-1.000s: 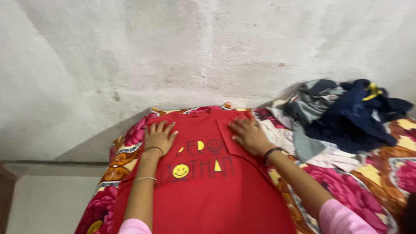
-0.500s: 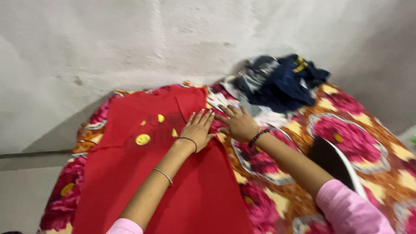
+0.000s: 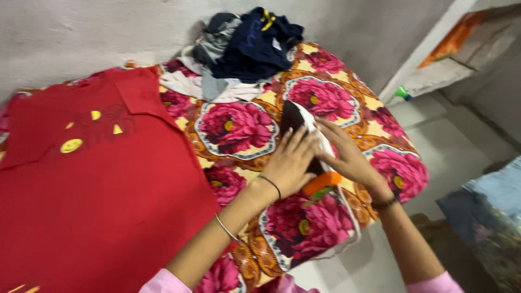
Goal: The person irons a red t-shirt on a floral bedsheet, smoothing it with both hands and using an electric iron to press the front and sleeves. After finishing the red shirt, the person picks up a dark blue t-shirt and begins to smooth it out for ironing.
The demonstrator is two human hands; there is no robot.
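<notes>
A clothes iron (image 3: pixel 296 118) with a dark soleplate, white body and orange rear part stands on end on the floral cloth (image 3: pixel 239 127), near its right edge. My left hand (image 3: pixel 290 163) lies against the iron's soleplate side with fingers stretched upward. On the other side, my right hand (image 3: pixel 347 157) wraps over the white body. The iron is held between the two hands. A red T-shirt (image 3: pixel 97 173) with yellow smiley prints lies spread flat to the left, touched by neither hand.
A heap of dark blue, grey and white clothes (image 3: pixel 244 43) sits at the cloth's far edge by the wall. The cloth's edge drops to a grey floor on the right. A small green object (image 3: pixel 401 93) lies by a ledge; bluish fabric (image 3: pixel 488 217) is at lower right.
Both hands left the red T-shirt and moved right onto the iron. The view swung right, so the shirt now lies at the left.
</notes>
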